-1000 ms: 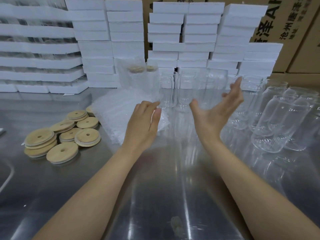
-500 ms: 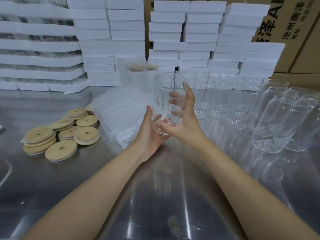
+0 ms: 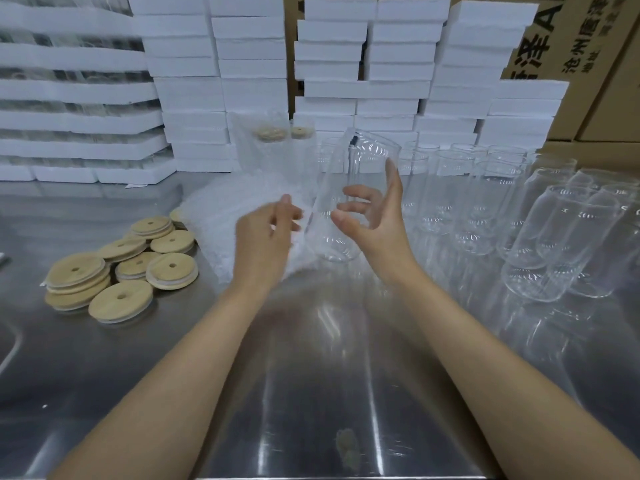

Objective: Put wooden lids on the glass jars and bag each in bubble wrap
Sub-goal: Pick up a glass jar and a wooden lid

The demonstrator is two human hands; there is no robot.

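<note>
In the left of the frame our wooden lids (image 3: 172,270) lie heaped. At centre our left hand (image 3: 265,237) hangs loose and empty beside the tilted glass jar (image 3: 360,168), which our right hand (image 3: 381,230) grips, fingers curled round it. Lidding seems next, so we need one lid.

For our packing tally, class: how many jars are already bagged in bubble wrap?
2. One bagged jar stands behind the wrap pile, the other just right of it; more may be hidden.
</note>
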